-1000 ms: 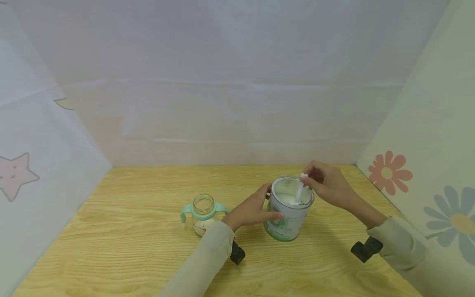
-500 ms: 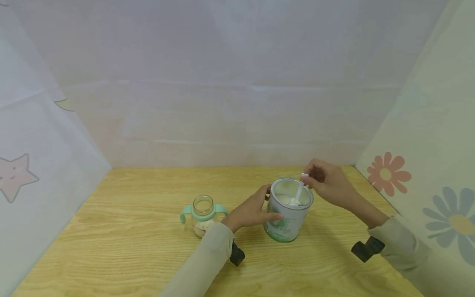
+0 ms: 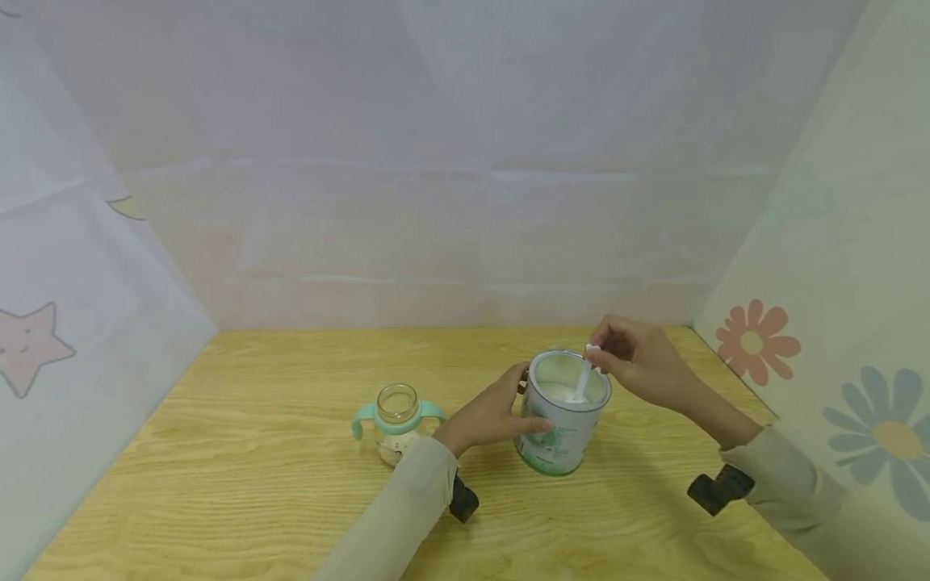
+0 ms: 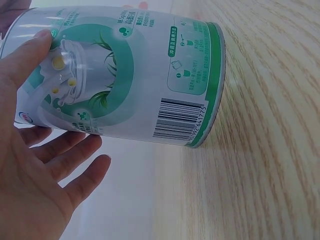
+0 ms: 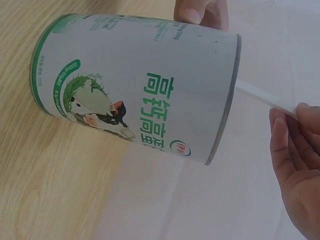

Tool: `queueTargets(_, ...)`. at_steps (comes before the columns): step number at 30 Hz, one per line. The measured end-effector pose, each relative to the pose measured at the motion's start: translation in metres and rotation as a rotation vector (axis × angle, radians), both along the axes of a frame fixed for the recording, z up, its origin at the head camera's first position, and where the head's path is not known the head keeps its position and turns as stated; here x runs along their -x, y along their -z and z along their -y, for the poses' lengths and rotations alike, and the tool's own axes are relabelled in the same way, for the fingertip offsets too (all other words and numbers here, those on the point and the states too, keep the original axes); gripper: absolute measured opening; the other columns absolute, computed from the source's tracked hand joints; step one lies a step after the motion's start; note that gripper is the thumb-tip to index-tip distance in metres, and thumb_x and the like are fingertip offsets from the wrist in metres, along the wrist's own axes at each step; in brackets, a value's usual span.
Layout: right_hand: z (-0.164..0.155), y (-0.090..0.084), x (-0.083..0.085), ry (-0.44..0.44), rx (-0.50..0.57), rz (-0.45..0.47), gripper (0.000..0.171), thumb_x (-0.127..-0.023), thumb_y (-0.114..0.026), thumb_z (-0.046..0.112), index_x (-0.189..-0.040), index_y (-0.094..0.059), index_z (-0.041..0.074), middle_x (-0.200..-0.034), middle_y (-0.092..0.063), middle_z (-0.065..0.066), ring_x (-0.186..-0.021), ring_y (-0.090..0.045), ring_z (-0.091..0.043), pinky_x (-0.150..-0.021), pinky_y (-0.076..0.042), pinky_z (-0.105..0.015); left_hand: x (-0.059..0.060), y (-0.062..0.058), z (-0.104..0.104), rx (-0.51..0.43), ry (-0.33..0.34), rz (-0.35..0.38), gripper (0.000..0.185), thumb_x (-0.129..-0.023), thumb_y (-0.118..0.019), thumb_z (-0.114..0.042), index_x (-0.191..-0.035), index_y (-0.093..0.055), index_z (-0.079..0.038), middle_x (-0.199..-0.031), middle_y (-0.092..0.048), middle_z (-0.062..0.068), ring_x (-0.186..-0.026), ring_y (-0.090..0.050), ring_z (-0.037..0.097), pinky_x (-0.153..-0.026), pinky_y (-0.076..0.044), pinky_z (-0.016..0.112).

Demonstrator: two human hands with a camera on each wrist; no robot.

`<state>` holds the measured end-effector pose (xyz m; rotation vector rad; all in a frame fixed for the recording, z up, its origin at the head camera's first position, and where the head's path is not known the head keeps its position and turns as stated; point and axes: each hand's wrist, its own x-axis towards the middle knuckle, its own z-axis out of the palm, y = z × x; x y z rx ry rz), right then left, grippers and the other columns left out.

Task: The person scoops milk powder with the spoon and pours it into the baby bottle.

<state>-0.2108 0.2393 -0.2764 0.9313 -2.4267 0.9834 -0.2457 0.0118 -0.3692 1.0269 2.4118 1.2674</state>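
Observation:
A white and green milk powder can (image 3: 561,440) stands open-topped on the table, with pale powder inside. My left hand (image 3: 496,413) grips its side, thumb on the near face and fingers round the far left. In the left wrist view the can (image 4: 145,75) shows a barcode, and the thumb of my left hand (image 4: 30,180) lies over its printed picture. My right hand (image 3: 643,361) pinches the white handle of a scoop (image 3: 584,379), whose lower end dips into the powder. The right wrist view has my right hand (image 5: 300,145) holding that scoop handle (image 5: 265,96) at the can's rim.
A glass baby bottle (image 3: 398,407) with mint-green handles, its neck uncovered, stands left of the can, partly behind my left forearm. The wooden table (image 3: 254,484) ends at a pale cloth backdrop (image 3: 465,202), with printed cloth walls on both sides.
The scoop handle and my right hand have shifted slightly left and down in the can. My left hand keeps its hold on the can, and the bottle stays put.

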Motion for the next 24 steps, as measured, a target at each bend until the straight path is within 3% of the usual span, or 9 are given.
queueTargets(6, 0.0, 0.003, 0.001, -0.02, -0.004, -0.004, 0.016, -0.084, -0.065, -0.008, -0.083, -0.059, 0.007, -0.073, -0.063, 0.001, -0.06, -0.057, -0.002, -0.052, -0.049, -0.021, -0.001, -0.001, 0.0, -0.002, 0.004, -0.005, 0.083, -0.088, -0.067, -0.039, -0.151, -0.018, -0.015, -0.142, -0.04, 0.003, -0.125, -0.043, 0.019, -0.1, -0.043, 0.038)
queueTargets(15, 0.001, -0.006, -0.001, -0.012, -0.016, 0.023, 0.014, -0.087, -0.062, -0.007, -0.085, -0.058, 0.006, -0.074, -0.063, 0.0, -0.059, -0.061, -0.012, -0.053, -0.051, -0.023, 0.0, 0.0, 0.0, 0.016, -0.007, -0.011, 0.084, -0.088, -0.067, -0.041, -0.151, -0.018, -0.015, -0.141, -0.04, 0.0, -0.124, -0.044, 0.017, -0.1, -0.043, 0.037)
queueTargets(24, 0.001, -0.01, -0.001, -0.022, 0.012, 0.014, 0.013, -0.087, -0.062, -0.008, -0.085, -0.059, 0.004, -0.074, -0.064, -0.007, -0.06, -0.062, -0.009, -0.055, -0.052, -0.022, -0.001, 0.0, 0.0, 0.024, -0.018, -0.008, 0.085, -0.088, -0.067, -0.041, -0.152, -0.018, -0.015, -0.143, -0.04, 0.001, -0.125, -0.044, 0.018, -0.101, -0.043, 0.038)
